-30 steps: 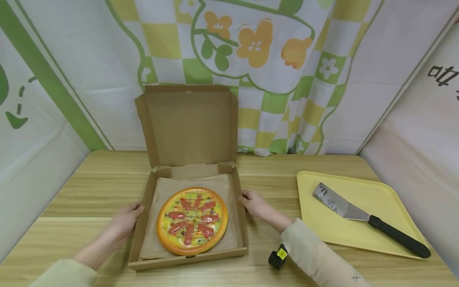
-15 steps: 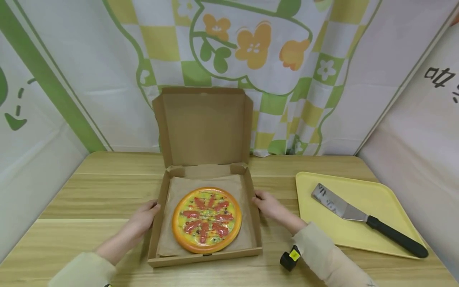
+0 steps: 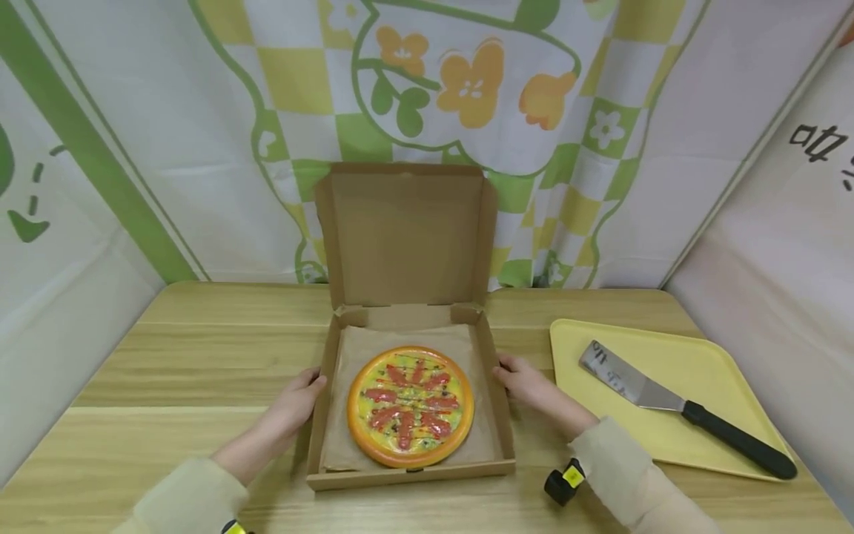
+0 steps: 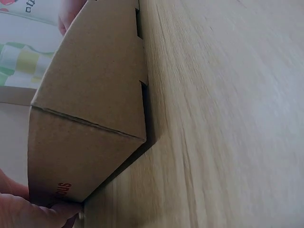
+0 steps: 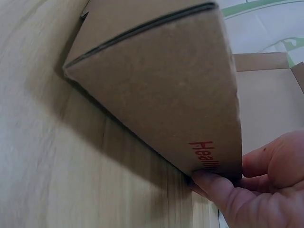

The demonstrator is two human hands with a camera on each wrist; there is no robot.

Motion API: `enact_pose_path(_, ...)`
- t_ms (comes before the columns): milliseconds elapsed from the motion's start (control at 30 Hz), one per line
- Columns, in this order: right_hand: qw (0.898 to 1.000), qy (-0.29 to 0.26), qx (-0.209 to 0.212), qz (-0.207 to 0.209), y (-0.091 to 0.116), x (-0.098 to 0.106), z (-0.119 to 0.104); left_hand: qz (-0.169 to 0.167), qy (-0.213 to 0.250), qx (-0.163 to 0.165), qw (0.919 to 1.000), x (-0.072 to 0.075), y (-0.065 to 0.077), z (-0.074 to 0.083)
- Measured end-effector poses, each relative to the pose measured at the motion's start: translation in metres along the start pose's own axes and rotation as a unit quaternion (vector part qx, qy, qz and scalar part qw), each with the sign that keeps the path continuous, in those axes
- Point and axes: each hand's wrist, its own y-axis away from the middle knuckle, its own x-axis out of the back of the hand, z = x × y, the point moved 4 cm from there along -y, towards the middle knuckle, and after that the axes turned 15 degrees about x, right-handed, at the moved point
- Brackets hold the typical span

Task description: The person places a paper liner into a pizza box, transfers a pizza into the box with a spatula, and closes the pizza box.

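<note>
An open cardboard pizza box (image 3: 410, 478) stands in the middle of the table, its lid (image 3: 407, 237) raised at the back. Inside, on brown paper (image 3: 333, 445), lies a round pizza (image 3: 410, 408) with red sausage pieces. My left hand (image 3: 293, 406) grips the left side wall, and my right hand (image 3: 530, 386) holds the right one. In the left wrist view the fingers (image 4: 52, 213) are low against the box's side. The right wrist view has the right hand (image 5: 266, 190) pinching the wall beside red lettering, thumb and fingers at its rim and lower edge.
To the right lies a yellow tray (image 3: 594, 423) bearing a spatula (image 3: 660, 399) with a black handle. A patterned curtain (image 3: 467, 81) hangs behind the table (image 3: 167, 371), close to the raised lid. White fabric walls (image 3: 754, 200) flank both sides.
The pizza box, with the pizza in it, has slid to the right across the table, both hands holding its sides throughout. The tray and spatula have stayed in place.
</note>
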Motion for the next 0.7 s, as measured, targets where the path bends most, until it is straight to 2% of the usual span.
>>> enact_pose_path(300, 0.999, 0.015, -0.029, -0.004, 0.008, 0.008, 0.001, -0.003, 0.009, -0.012, 0.9999, -0.012, -0.001, 0.006)
enact_pose_path(567, 1.000, -0.014, -0.021, 0.000, 0.012, 0.013, 0.001, 0.004, 0.008, -0.010, 0.9999, -0.018, -0.005, 0.009)
enact_pose_path(700, 0.998, -0.046, -0.034, 0.001, 0.014, 0.013, 0.001, 0.002, 0.009, -0.005, 0.9999, -0.019, -0.004, 0.010)
